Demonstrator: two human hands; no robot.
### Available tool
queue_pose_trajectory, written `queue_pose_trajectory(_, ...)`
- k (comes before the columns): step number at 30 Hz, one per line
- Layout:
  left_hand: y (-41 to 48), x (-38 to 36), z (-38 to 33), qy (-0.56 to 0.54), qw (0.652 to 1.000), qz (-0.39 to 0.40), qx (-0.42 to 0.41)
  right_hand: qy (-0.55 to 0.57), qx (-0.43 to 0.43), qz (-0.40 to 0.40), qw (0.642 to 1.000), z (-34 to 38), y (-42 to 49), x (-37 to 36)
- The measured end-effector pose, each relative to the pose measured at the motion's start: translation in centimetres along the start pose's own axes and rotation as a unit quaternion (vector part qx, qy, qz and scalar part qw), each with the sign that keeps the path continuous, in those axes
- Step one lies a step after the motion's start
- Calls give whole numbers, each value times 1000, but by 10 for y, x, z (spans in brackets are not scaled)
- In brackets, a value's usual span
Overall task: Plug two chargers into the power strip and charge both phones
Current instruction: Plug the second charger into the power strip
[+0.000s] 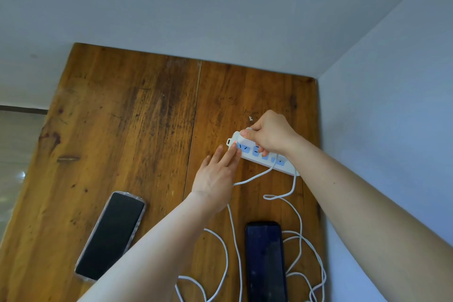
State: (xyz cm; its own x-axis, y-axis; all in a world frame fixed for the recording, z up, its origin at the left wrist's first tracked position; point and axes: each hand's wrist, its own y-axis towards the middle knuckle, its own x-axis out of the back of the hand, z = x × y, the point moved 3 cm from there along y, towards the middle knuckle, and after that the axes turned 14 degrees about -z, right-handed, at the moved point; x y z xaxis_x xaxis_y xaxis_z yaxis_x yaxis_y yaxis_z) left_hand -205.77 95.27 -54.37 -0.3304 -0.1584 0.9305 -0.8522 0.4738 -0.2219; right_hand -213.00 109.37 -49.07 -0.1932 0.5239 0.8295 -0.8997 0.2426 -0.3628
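A white power strip [282, 165] with blue sockets lies at the right of the wooden table [127, 110], a red light glowing at its far end. My right hand [272, 135] is closed around a white charger plug [246, 138] over the strip's far sockets. My left hand [218, 176] lies flat with fingers spread, fingertips pressing the strip's near edge. A phone in a clear case [111, 235] rests face up at the left. A dark phone [266, 262] lies at the right, near the front. White cables [230, 228] loop between them.
Pale walls meet in a corner right behind the strip, closing off the table's far and right sides. The table's left edge drops to a tiled floor [12, 154]. Bare wood stretches across the far left half.
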Motion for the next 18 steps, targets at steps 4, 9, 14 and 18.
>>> queue_pose_trajectory(4, 0, -1, 0, -1, 1000, -3, -1, -9, 7, -3, 1000, 0, -2, -2)
queue_pose_trajectory(9, 0, -3, 1, -5, 1000, -6, -3, -22, 28, -23, 999, 4, -2, -11)
queue_pose_trajectory(14, -1, -6, 2, -5, 1000, -14, -4, 6, 17, -40, 999, 0, -2, -20)
queue_pose_trajectory(18, -2, -7, 1, -1, 1000, -13, -1, 4, 17, -47, 999, 0, -2, -20)
